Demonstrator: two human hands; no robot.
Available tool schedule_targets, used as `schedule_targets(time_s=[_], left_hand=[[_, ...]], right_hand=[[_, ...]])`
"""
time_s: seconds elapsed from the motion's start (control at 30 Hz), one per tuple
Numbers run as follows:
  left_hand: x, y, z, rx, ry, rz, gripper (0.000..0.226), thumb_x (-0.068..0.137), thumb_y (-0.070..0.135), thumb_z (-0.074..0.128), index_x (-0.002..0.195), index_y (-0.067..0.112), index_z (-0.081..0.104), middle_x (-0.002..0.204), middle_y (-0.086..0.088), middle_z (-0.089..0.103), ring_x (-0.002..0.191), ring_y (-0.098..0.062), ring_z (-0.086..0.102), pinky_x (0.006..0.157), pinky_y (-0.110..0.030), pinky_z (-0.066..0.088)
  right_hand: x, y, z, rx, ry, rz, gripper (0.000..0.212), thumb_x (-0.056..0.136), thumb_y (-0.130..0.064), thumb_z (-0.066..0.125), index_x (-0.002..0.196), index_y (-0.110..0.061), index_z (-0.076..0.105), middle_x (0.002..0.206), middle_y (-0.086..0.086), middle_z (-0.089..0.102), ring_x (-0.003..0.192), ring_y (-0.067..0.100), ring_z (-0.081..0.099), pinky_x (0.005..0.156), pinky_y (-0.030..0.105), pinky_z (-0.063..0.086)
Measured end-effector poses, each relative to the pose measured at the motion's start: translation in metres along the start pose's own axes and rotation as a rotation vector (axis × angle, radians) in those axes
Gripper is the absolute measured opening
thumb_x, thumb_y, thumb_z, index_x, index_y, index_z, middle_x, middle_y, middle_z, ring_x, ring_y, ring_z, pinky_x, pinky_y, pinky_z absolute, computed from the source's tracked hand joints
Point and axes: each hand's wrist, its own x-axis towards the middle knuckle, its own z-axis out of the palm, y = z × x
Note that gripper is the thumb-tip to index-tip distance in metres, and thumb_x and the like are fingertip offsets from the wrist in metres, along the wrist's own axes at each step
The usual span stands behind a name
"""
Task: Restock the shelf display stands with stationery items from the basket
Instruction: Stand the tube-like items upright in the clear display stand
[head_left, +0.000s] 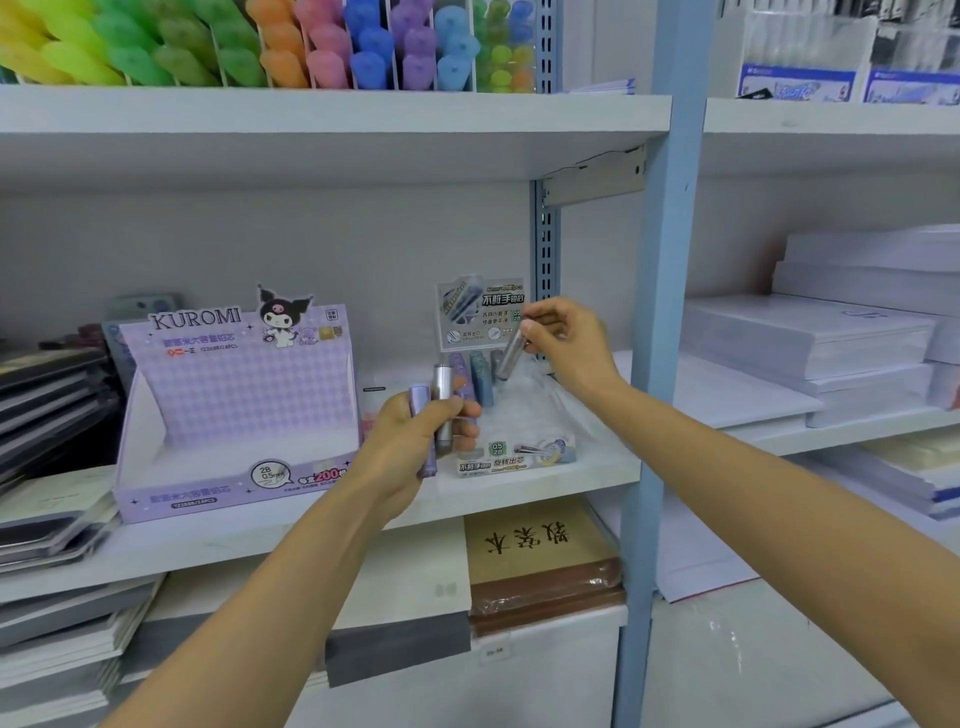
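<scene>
On the shelf (519, 486) we see the Kuromi stand (234, 415) left of the small stand (511, 452), paper stacks (831, 343) farther right.

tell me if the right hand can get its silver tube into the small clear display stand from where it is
Probably yes: the right hand holds the silver tube just above the small display stand, beside the tubes already standing there, with nothing between them.

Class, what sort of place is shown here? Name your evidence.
Probably a stationery shop: a Kuromi display box on the shelf, rows of coloured highlighters, and stacked paper reams.
</scene>
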Motion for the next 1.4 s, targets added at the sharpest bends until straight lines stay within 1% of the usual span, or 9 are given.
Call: schedule_targets(time_s=[0.1,0.17,0.27,0.47,0.57,0.83,1.0,1.17,1.4], left_hand=[[0.0,-0.004,-0.006,0.029,-0.03,0.017,0.016,0.099,0.015,0.05,0.108,0.022,0.061,0.082,-0.005,0.07,0.063,-0.012,0.065,0.055,-0.025,0.055],[0.002,-0.007,-0.009,0.091,-0.018,0.022,0.02,0.099,0.02,0.051,0.112,0.032,0.059,0.08,-0.002,0.07,0.058,-0.008,0.06,0.045,-0.018,0.042],[0.004,-0.011,-0.011,0.099,-0.024,0.016,0.026,0.1,0.019,0.05,0.121,0.032,0.056,0.079,-0.002,0.068,0.053,-0.006,0.05,0.04,-0.017,0.029],[0.012,-0.018,-0.014,0.127,0.018,0.007,0.021,0.099,0.017,0.052,0.118,0.007,0.051,0.079,-0.003,0.07,0.051,-0.007,0.049,0.038,-0.017,0.029],[0.015,-0.02,-0.015,0.168,0.038,0.019,0.024,0.099,0.018,0.053,0.113,-0.001,0.05,0.083,-0.005,0.071,0.052,-0.008,0.049,0.038,-0.017,0.03],[0.018,-0.02,-0.015,0.142,0.04,0.022,0.011,0.098,0.018,0.055,0.106,0.012,0.052,0.084,-0.004,0.071,0.052,-0.008,0.053,0.038,-0.018,0.03],[0.018,-0.021,-0.015,0.139,0.044,0.024,0.011,0.097,0.02,0.056,0.106,0.014,0.053,0.087,-0.005,0.072,0.053,-0.01,0.057,0.037,-0.018,0.03],[0.016,-0.02,-0.014,0.167,0.034,0.028,0.011,0.097,0.022,0.056,0.105,0.015,0.053,0.087,-0.005,0.071,0.056,-0.012,0.06,0.037,-0.017,0.03],[0.011,-0.015,-0.011,0.227,-0.023,0.003,0.022,0.095,0.026,0.059,0.11,0.011,0.053,0.08,-0.002,0.07,0.051,-0.013,0.058,0.038,-0.017,0.03]], right_hand=[[0.008,0.016,0.01,-0.143,-0.02,-0.019,0.016,0.09,-0.003,0.063,0.105,-0.003,0.067,0.094,0.008,0.067,0.087,0.019,0.063,0.079,0.028,0.057],[0.012,0.026,0.015,-0.197,-0.024,-0.017,0.017,0.089,-0.003,0.064,0.105,-0.003,0.068,0.092,0.007,0.067,0.088,0.023,0.064,0.084,0.036,0.057],[0.015,0.037,0.021,-0.262,-0.035,-0.021,0.018,0.088,-0.003,0.066,0.105,-0.005,0.068,0.091,0.004,0.066,0.087,0.021,0.064,0.085,0.039,0.057],[0.031,0.042,0.021,-0.411,-0.157,-0.054,0.017,0.089,-0.008,0.066,0.106,-0.006,0.07,0.089,0.003,0.066,0.087,0.022,0.066,0.087,0.039,0.056],[0.04,0.038,0.019,-0.498,-0.238,-0.089,0.019,0.091,-0.01,0.064,0.109,-0.007,0.069,0.095,0.006,0.069,0.087,0.018,0.064,0.089,0.033,0.053],[0.043,0.04,0.018,-0.465,-0.184,-0.166,0.02,0.09,-0.009,0.066,0.11,-0.007,0.069,0.099,0.006,0.07,0.088,0.015,0.063,0.084,0.025,0.052],[0.042,0.045,0.02,-0.482,-0.259,-0.149,0.02,0.09,-0.009,0.066,0.109,-0.007,0.07,0.095,0.0,0.068,0.083,0.01,0.061,0.075,0.014,0.047],[0.043,0.045,0.017,-0.482,-0.342,-0.111,0.018,0.089,-0.006,0.066,0.107,-0.005,0.069,0.089,0.001,0.066,0.082,0.013,0.063,0.083,0.029,0.056],[0.042,0.043,0.018,-0.408,-0.353,-0.059,0.017,0.087,-0.007,0.069,0.103,-0.011,0.066,0.085,0.001,0.063,0.077,0.013,0.064,0.079,0.03,0.058]])
